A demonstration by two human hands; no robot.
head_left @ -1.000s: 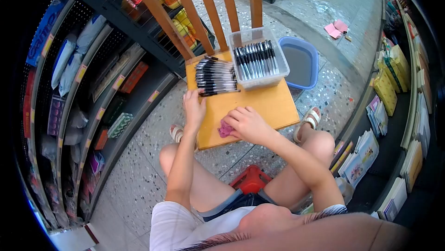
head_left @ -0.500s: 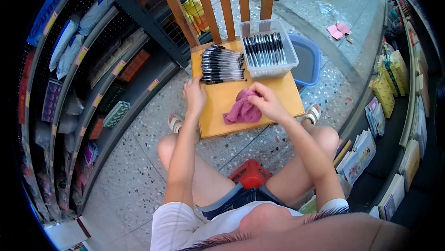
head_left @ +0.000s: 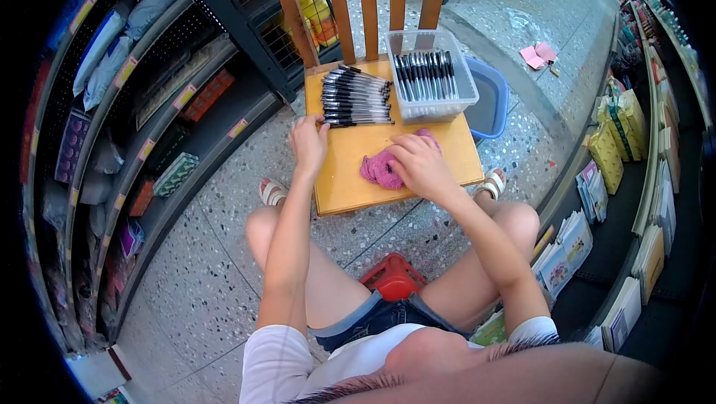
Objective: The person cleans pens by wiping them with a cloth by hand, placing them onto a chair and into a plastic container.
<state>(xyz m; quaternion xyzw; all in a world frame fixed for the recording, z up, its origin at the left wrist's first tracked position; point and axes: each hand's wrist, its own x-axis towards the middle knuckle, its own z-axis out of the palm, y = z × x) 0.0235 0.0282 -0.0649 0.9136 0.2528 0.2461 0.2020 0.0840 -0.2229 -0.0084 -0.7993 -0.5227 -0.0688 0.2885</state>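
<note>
1. The right hand (head_left: 421,164) has its fingers curled in over a bunched pink cloth (head_left: 380,171); the grip is narrow, with the cloth held under the fingers. Part of the cloth spreads out to the left of the fingertips, and another part shows beyond the knuckles.
2. The left hand (head_left: 308,144) reaches to the left ends of the loose pens (head_left: 356,96), its fingertips at the nearest one. Whether thumb and finger pinch that pen or only touch it, one cannot tell.
3. These pens lie side by side in a fanned row on the yellow chair seat (head_left: 339,176), beyond the left hand; the cloth is on the same seat, nearer the person and to the right.
4. Just right of the row, a clear plastic box (head_left: 440,110) stands on the seat, holding more pens (head_left: 426,76). It stands between the row and the blue basin (head_left: 492,98), partly hiding the basin.
5. Wooden slats (head_left: 365,12) rise behind the pens at the seat's far edge.
6. A red stool (head_left: 393,277) shows between the person's legs, and shelves (head_left: 205,135) of packaged goods curve along the left.
</note>
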